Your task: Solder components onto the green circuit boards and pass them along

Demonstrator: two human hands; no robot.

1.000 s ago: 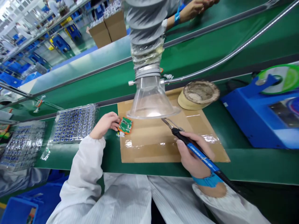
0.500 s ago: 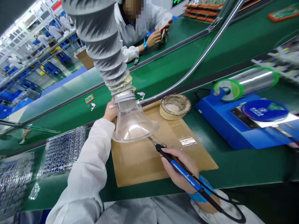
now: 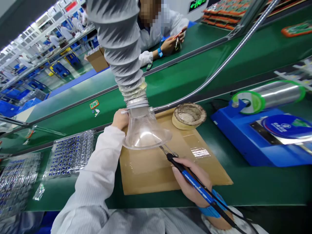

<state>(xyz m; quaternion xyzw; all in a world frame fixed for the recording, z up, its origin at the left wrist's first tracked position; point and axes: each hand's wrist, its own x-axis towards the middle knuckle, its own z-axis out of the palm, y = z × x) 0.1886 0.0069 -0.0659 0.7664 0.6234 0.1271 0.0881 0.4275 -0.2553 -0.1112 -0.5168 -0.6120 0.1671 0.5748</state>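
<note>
My right hand (image 3: 193, 183) is wrapped round a blue and black soldering iron (image 3: 198, 187), held like a pen. Its metal tip, with a thin wire guide alongside, points up and left under the rim of a clear fume hood (image 3: 147, 131). Behind that hood my left hand (image 3: 120, 119) reaches past its left side; the fingers are hidden, and I cannot see what they touch. Brown cardboard (image 3: 151, 175) lies flat beneath the iron. A round, stained tape-roll cup (image 3: 188, 116) sits on the cardboard's far right corner.
A grey duct (image 3: 122, 48) hangs above the hood. Blue solder feeder (image 3: 243, 143) stands right, trays of small parts (image 3: 70, 154) left. An orange-edged circuit board (image 3: 94, 104) lies on the green belt (image 3: 165, 92). A co-worker's hands (image 3: 170, 45) hold something across it.
The view has shifted, so most things sit slightly further right. The small board on the belt has drifted left relative to the bench. My right hand keeps its hold on the soldering iron.
</note>
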